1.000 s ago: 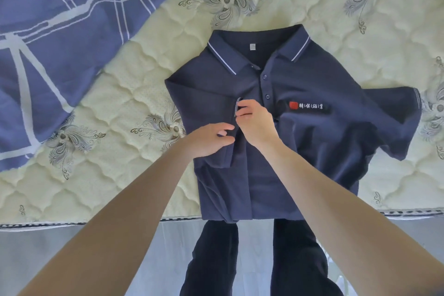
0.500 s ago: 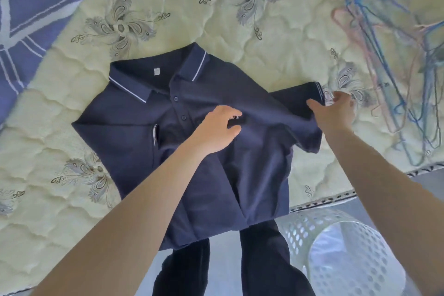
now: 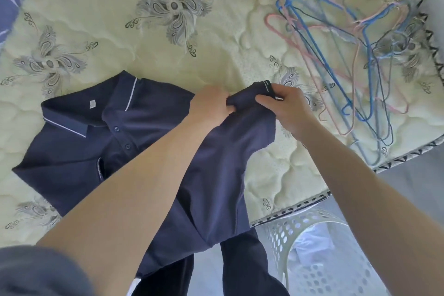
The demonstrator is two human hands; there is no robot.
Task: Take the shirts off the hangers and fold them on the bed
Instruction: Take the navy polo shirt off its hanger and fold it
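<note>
Folding a sleeve (image 3: pixel 249 97) inward on a navy shirt (image 3: pixel 216 175) that lies front-up on the bed (image 3: pixel 192 43), collar (image 3: pixel 120 94) away from the person and lower part hanging over the near edge. The opposite sleeve (image 3: pixel 62 170) is already turned across the chest. The left hand (image 3: pixel 211 106) pinches the cloth near the shoulder, probably to fix the fold line. The right hand (image 3: pixel 288 108) grips the cuff (image 3: pixel 266 86), thumb on top, ready to carry it over. Empty hangers (image 3: pixel 336 55) lie heaped well apart, leaving folding room. A white basket (image 3: pixel 312 259) stands beside the bed.
</note>
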